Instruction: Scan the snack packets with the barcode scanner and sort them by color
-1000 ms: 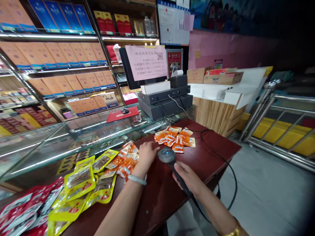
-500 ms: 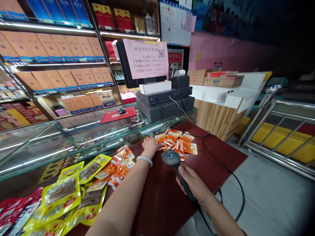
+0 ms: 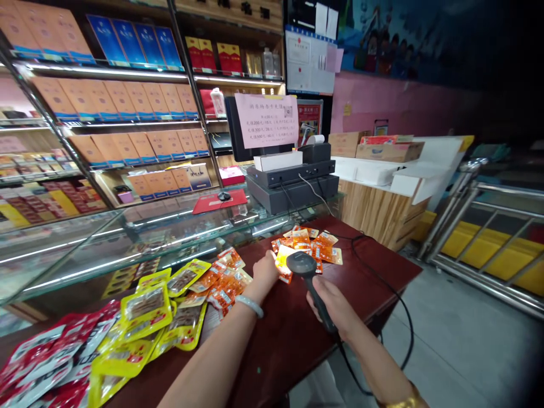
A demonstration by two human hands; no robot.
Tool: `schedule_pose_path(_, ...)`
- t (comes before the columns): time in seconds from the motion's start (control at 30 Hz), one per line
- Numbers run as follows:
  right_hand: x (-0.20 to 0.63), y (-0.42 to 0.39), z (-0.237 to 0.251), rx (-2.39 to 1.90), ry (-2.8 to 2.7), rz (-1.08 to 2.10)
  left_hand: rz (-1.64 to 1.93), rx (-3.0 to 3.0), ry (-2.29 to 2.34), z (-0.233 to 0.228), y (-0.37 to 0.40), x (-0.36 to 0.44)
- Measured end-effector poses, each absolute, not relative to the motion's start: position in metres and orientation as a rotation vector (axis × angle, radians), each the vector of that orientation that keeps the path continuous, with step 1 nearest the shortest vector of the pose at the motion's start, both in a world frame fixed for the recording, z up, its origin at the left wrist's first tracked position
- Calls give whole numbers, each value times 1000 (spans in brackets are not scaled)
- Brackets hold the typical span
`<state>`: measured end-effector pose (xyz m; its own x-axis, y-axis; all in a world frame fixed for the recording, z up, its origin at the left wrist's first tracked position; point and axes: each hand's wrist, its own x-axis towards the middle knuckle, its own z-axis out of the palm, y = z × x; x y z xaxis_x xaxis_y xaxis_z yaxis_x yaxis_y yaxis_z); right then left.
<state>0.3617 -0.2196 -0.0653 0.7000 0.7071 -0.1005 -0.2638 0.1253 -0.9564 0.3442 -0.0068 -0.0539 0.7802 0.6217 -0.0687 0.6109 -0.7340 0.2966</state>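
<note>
My right hand (image 3: 334,303) is wrapped round the handle of a dark barcode scanner (image 3: 302,263), its head tilted toward the left hand. Bright light from it falls on an orange snack packet (image 3: 284,264) pinched by my left hand (image 3: 265,271). Beyond the scanner lies a loose pile of orange snack packets (image 3: 325,245). Another group of orange packets (image 3: 224,283) rests to the left of my left wrist. Beside that group are several yellow snack packets (image 3: 147,309), with red and white packets (image 3: 55,357) at the far left.
The dark red tabletop (image 3: 272,351) adjoins a glass display case (image 3: 140,238). A monitor with a pink sign (image 3: 267,122) stands behind a black cash drawer (image 3: 293,192). The scanner's cable (image 3: 399,300) loops over the right table edge. A metal railing (image 3: 484,226) stands at right.
My left hand has drawn back from the far pile with an orange packet. The scanner now shines on that packet. The camera view has shifted, showing more of the red packets.
</note>
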Motion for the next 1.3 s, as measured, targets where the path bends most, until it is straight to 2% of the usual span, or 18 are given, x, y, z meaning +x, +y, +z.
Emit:
schedule_pose_path(0.33,327,-199,-55,-1103,-503,857,292,2574,1051,-50,-1,264)
schedule_pose_path(0.53,322,-208,-59,-1140,-534,859,400,2467,1404,-31,41,223)
schedule_pose_path(0.63,325,-220,-66,-1184,-528,852,640,2578,1610,-23,51,218)
schedule_pose_path(0.73,332,-232,-73,-1228,-485,826,739,2685,1471,-24,43,239)
schedule_pose_path(0.93,349,-255,-85,-1275,-426,757,480,2765,977,-44,-8,333)
schedule_pose_path(1.13,363,-267,-96,-1282,-298,696,422,2733,1008,-58,-38,423)
schedule_pose_path(1.3,375,-267,-95,-1283,-280,692,369,2769,1029,-69,-37,453)
